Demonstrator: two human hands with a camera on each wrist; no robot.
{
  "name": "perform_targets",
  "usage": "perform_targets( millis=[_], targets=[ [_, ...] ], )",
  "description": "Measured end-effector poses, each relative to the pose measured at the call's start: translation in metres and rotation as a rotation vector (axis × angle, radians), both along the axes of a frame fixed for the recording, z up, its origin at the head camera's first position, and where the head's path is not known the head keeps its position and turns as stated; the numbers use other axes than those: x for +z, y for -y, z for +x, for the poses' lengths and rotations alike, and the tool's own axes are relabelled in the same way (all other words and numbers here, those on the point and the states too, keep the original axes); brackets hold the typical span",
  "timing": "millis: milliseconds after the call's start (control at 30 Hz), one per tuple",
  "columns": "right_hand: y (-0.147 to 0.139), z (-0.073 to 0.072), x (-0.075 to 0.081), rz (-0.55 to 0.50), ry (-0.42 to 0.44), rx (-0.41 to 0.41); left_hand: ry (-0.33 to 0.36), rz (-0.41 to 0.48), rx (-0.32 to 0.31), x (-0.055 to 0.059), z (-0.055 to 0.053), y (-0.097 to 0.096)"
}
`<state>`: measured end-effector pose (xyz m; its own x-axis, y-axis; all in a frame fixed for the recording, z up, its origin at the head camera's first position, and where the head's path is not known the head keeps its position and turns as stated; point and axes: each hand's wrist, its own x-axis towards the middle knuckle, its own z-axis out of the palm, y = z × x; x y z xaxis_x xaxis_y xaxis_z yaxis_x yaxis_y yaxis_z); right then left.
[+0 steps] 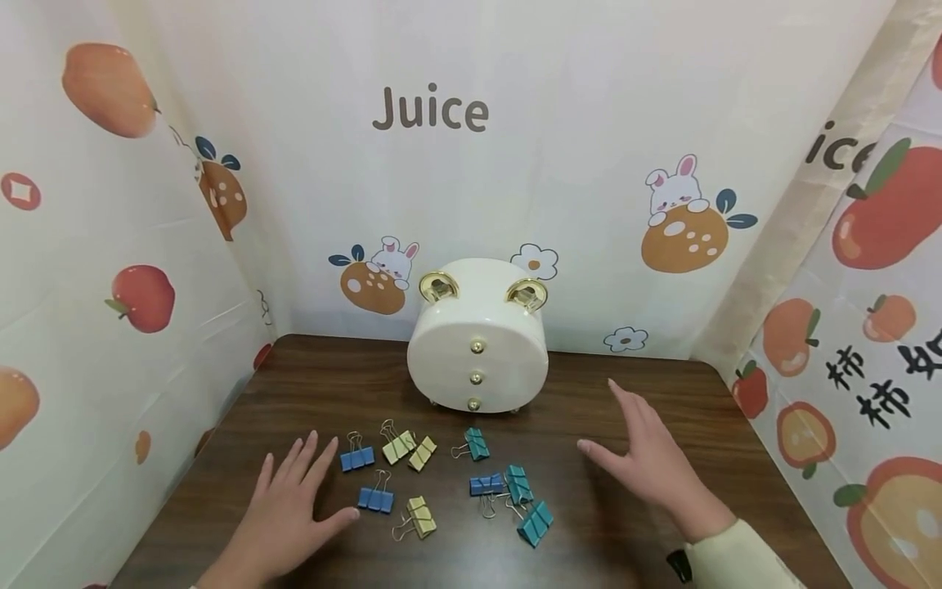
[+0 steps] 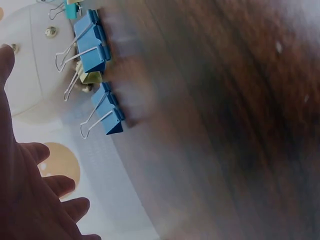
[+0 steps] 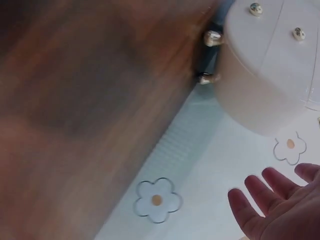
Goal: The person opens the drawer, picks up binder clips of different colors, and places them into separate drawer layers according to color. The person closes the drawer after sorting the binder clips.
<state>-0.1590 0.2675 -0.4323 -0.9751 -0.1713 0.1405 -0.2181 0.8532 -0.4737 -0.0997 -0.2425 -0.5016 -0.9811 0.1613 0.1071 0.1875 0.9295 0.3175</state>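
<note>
The box (image 1: 441,368) looks glossy, binder clips (image 1: 376,501) metallic, tabletop (image 1: 324,380) wood-grained, curtain (image 1: 559,106) matt cloth.

Binder clips (image 1: 420,517) on the wooden table (image 1: 294,384): 9 in all
Blue binder clips (image 1: 376,500): 3
Pale yellow binder clips (image 1: 398,447): 3
Teal binder clips (image 1: 535,523): 3
White rounded case (image 1: 441,368): 1
Gold knobs (image 1: 476,378) down the case's front: 3
Gold rings (image 1: 439,287) on its top: 2
Hands: 2, being 1 left hand (image 1: 283,511) and 1 right hand (image 1: 658,466)
Printed rabbits (image 1: 675,196) on the back cloth (image 1: 574,82): 2
Printed flowers (image 1: 625,339) there: 2
Whole "Juice" word (image 1: 430,109): 1
</note>
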Motion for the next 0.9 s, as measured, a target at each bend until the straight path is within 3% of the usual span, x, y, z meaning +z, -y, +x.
perform_targets(
  millis=[233, 467, 900],
  targets=[
    [0.016, -0.039, 0.031, -0.117, 0.043, 0.028, -0.002, 0.064, -0.002, 0.015, -0.014, -0.009],
    [0.040, -0.081, 0.059, -0.271, 0.078, 0.028, 0.054, 0.188, 0.019, 0.028, -0.029, -0.023],
    [0.084, -0.133, 0.097, -0.342, 0.065, -0.008, 0.063, 0.235, 0.064, 0.018, -0.038, -0.036]
  ],
)
